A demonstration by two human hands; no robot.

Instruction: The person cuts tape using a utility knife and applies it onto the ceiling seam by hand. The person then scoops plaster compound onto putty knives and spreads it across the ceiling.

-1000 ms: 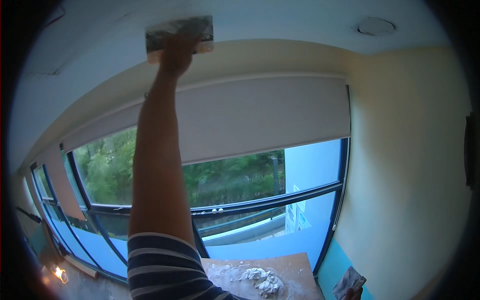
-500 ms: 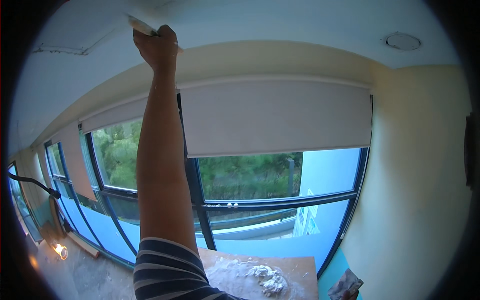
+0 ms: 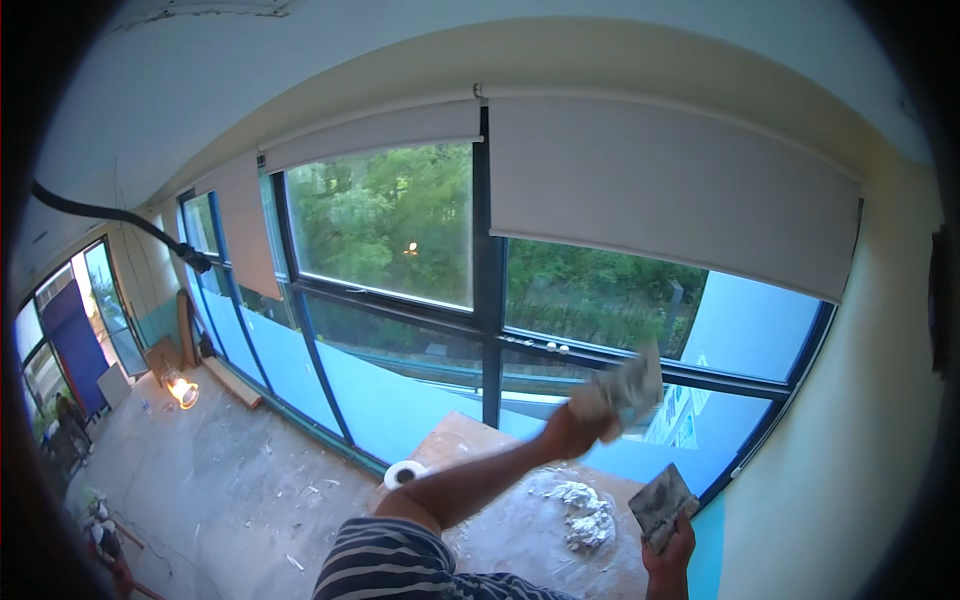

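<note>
My left hand (image 3: 575, 432), at the end of a striped sleeve, grips a wide putty knife (image 3: 635, 388) smeared with pale paste. Motion blurs the blade, which is raised in front of the window. At the lower right, my right hand (image 3: 672, 555) holds a grey, stained rectangular scraper (image 3: 662, 505) by its lower edge, thumb on its face. Between and below the two hands lies a lumpy mound of white putty (image 3: 588, 518) on a board (image 3: 460, 432) coated with white smears. The handles of both tools are mostly hidden.
A white tape roll (image 3: 404, 474) stands at the board's left corner. Dark-framed windows (image 3: 488, 300) with a roller blind (image 3: 660, 180) run ahead. A black cable (image 3: 120, 215) hangs at left. Below it, a glowing lamp (image 3: 182, 391) sits on the debris-strewn floor (image 3: 250, 470).
My left hand has come down from the ceiling with the putty knife, over to the right near the scraper. The view has tilted down and left, and my right hand shows more fully.
</note>
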